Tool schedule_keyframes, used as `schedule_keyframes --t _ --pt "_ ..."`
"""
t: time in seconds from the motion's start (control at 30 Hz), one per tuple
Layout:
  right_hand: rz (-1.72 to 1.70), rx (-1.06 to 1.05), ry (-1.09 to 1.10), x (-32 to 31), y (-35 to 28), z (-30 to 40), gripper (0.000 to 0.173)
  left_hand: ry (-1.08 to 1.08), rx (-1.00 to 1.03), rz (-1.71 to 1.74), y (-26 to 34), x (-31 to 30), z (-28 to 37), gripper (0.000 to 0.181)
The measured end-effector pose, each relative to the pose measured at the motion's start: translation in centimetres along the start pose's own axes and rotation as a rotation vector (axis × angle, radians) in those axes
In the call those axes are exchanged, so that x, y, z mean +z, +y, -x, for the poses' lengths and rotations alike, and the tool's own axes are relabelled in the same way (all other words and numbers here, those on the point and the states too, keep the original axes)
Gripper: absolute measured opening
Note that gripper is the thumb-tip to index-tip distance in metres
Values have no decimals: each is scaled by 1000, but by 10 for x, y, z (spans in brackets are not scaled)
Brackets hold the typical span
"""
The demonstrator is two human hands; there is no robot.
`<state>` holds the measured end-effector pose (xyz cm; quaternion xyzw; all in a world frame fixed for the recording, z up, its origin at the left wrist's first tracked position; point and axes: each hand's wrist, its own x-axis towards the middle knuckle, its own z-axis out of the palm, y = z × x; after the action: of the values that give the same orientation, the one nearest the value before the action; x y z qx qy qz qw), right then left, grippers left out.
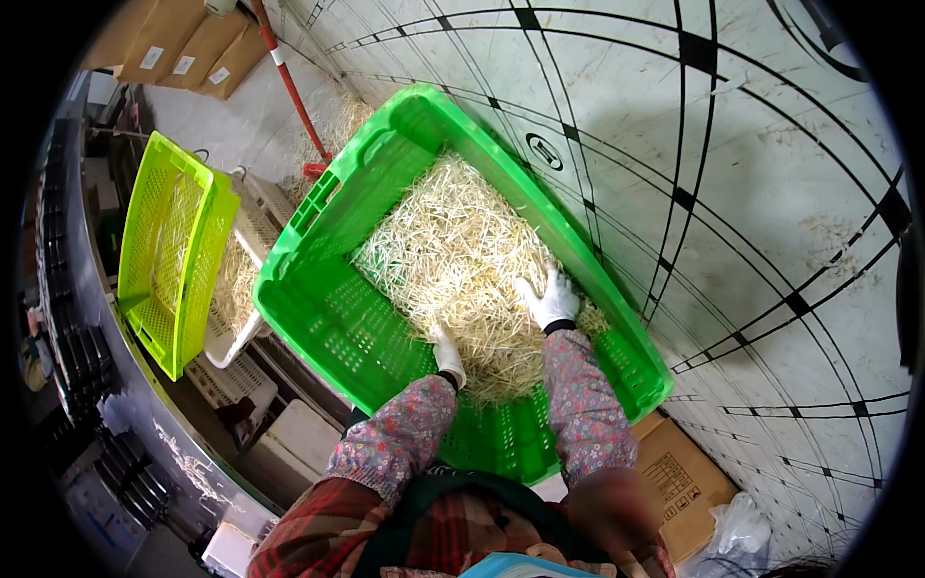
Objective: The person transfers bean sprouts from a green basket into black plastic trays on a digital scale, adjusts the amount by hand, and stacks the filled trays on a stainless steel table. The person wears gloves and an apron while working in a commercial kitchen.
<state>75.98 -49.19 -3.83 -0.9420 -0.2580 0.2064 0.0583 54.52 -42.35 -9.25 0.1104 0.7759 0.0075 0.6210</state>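
Observation:
A large green plastic crate (462, 108) with perforated walls stands before me, partly filled with pale, thin shredded strips (462, 238). My left hand (448, 356), in a white glove, presses against the near left side of the heap, its fingers partly hidden by the strips. My right hand (555, 298), also gloved in white, lies on the heap near the right wall of the crate, thumb spread from the fingers. Neither hand is seen closed around anything. Floral sleeve covers reach to both wrists.
A yellow-green basket (195, 274) with more strips stands at left, beside a white basket (238, 339). A red pole (293, 90) stands behind. A patterned wall (621, 144) runs along the right. Cardboard boxes (166, 43) are at upper left, another box (694, 484) at lower right by a plastic bag (741, 531).

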Motion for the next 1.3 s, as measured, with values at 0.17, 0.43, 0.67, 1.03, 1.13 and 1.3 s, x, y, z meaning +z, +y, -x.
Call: schedule_keyframes --t 0.17,0.43,0.67,1.03,1.13,1.3 --pt "0 162 -344 -14 -18 21 95 -58 69 40 -29 2 -25 99" --pt "-9 25 -90 6 -16 34 89 11 88 -55 -22 19 17 98" --pt "-56 177 -311 -7 -52 59 97 -302 77 444 -26 25 18 80" --pt "-305 148 -96 -91 -83 99 77 -769 96 616 22 7 85 66" --pt "-388 115 -32 -99 -94 99 62 -797 143 614 17 -7 109 69" --pt "-536 24 180 -81 -83 113 69 -812 264 637 11 3 79 66"
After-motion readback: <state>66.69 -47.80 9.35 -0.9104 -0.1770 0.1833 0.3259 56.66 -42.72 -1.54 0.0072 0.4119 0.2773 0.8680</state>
